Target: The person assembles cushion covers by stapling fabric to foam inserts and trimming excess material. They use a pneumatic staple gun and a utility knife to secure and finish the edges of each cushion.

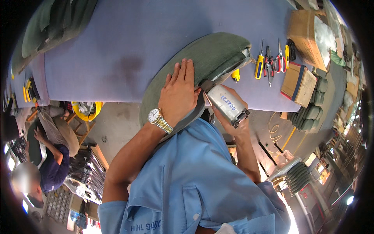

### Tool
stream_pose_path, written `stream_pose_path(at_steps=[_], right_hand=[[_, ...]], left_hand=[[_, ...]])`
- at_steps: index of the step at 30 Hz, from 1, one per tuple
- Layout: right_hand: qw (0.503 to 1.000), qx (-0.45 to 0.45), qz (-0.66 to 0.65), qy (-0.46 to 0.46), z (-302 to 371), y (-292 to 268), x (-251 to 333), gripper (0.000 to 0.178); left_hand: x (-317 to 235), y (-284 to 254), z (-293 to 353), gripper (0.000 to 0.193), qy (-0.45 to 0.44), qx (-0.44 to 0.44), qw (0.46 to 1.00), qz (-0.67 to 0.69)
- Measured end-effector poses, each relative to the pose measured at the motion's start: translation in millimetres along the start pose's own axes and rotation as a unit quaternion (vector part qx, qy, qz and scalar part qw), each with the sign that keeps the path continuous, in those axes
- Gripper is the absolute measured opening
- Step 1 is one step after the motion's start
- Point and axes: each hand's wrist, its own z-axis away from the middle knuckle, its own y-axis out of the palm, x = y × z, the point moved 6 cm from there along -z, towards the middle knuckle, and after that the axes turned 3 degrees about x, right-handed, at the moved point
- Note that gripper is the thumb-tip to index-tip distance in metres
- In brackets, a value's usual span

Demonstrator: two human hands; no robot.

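Our right fingers (221, 119) grasped the silver tool (226, 103), nose slanting leftward to the green pad (213, 51) beneath our flat, unclenched left fingers (189, 71).

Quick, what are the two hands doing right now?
Left hand: open, fingers extended, laid on the green cushion.
Right hand: closed around the silver tool, holding it at the cushion's edge.

The blue table (101, 39) bears a screwdriver (259, 68), pliers (269, 63), scissors (280, 62), cardboard boxes (302, 33) and what seems a green cushion (214, 50).
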Motion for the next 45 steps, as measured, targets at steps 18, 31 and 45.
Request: stream_pose_path(at_steps=[18,31,45], right_hand=[[0.999,-0.007,0.023,-0.035,8,9,8,0.059],[0.999,0.013,0.021,-0.024,5,17,13,0.059],[0.987,0.05,-0.016,-0.155,-28,53,34,0.068]], left_hand=[[-2,-4,0,0.092,0.001,-0.001,1.0,0.007],[-2,-5,-4,0.089,0.01,-0.032,0.999,0.005],[26,-72,46,0.08,0.026,-0.066,0.993,0.097]])
